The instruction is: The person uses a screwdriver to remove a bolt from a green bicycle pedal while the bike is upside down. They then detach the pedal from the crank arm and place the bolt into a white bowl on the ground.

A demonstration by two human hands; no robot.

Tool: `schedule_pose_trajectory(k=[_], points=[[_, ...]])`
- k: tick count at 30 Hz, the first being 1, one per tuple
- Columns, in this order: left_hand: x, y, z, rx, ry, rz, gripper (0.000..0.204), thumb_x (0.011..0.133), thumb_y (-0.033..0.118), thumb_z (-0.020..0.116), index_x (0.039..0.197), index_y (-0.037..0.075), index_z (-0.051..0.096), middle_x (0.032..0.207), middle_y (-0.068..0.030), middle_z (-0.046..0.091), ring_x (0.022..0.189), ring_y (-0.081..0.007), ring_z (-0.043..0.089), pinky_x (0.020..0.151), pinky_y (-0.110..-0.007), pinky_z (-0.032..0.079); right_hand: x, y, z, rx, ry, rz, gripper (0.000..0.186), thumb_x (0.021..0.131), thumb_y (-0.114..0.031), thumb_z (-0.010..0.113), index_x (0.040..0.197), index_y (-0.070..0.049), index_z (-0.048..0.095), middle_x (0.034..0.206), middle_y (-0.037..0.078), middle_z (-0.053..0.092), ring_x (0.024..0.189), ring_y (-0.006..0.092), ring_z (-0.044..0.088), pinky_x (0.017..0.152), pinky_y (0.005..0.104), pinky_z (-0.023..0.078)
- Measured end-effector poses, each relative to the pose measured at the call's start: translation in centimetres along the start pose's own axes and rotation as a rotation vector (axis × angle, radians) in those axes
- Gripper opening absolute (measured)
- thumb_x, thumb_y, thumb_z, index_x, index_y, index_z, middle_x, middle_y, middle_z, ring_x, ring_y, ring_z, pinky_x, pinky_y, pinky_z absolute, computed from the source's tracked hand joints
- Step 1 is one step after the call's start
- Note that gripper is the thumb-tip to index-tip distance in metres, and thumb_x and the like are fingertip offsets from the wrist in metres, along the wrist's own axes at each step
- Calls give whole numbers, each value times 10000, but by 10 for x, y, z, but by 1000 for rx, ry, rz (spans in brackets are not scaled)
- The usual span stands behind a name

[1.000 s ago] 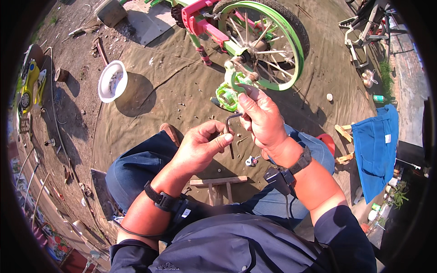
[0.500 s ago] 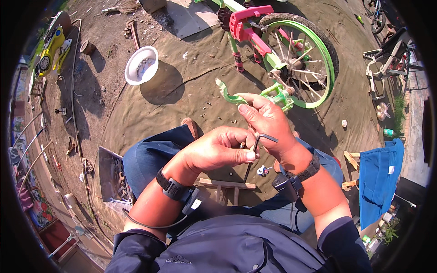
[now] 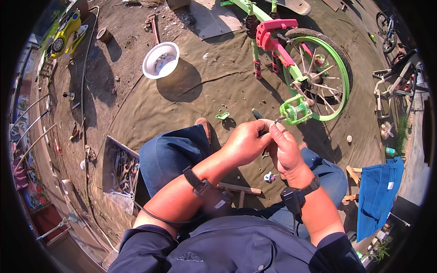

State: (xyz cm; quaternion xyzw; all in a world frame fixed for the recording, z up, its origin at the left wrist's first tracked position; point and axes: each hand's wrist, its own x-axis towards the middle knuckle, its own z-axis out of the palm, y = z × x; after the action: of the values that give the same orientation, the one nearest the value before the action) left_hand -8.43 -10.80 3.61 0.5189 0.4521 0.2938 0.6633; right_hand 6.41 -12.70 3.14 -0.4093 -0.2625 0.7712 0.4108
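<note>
My left hand (image 3: 248,142) and my right hand (image 3: 285,150) meet above my knees, fingers closed and pressed together. A dark hex key (image 3: 280,120) is pinched between them. Its bent end sticks out past my right thumb, and the rest is hidden by the fingers. Just beyond my left knuckles shows a short dark rod end (image 3: 256,113); whether it is held or lies behind I cannot tell. Ahead of my left hand, apart from it, is a small curved green part (image 3: 222,116) over the cloth, its shadow beside it. A green pedal (image 3: 296,109) is close beyond my right fingertips.
A green and pink child's bike (image 3: 291,63) lies ahead on a brown cloth (image 3: 205,98). A white basin (image 3: 161,60) stands far left, and a tool box (image 3: 109,164) is beside my left knee. A small wooden stool (image 3: 241,188) sits between my legs.
My right hand has let go of the green part, which is now apart from both hands. Both hands have come together around the hex key. The view has shifted.
</note>
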Motion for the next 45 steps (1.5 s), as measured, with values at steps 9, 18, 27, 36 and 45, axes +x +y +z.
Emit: schedule_pose_trajectory(k=[9,18,27,36,45], points=[[14,-38,-5,121,417,39,231,950,225,606,979,-4,625,842,-80,652,739,-171,637,631,-295,496,4,10,6,225,258,-163,386,1029,-273,467,1265,28,522,1161,102,608,1087,218,575,972,382,435],[11,-12,-21,-1084,202,-231,420,1028,417,428,1101,25,560,848,-60,641,692,-174,604,617,-299,497,3,-6,56,-114,1,-199,415,1039,-290,416,1302,8,538,1320,115,570,1171,198,549,993,366,418],[18,49,-182,-633,618,102,324,932,-28,438,1250,-88,455,1068,-205,605,955,-305,666,787,-343,573,-9,-29,56,-151,30,-166,415,1045,-334,421,1277,-19,559,1183,82,641,1101,192,615,934,310,463],[13,-37,-351,-489,929,-174,415,921,-62,392,1335,-67,387,1155,-221,566,1016,-330,640,844,-388,590,-15,2,6,-125,127,111,381,1042,-292,423,1261,-2,538,1123,142,641,1003,261,657,883,358,504],[65,-118,-390,-779,919,-140,340,949,-16,377,1278,-105,370,1189,-249,506,1091,-385,567,966,-477,506,-5,18,-9,-130,233,293,389,1032,-303,451,1243,8,552,1065,139,663,951,247,676,789,305,483]])
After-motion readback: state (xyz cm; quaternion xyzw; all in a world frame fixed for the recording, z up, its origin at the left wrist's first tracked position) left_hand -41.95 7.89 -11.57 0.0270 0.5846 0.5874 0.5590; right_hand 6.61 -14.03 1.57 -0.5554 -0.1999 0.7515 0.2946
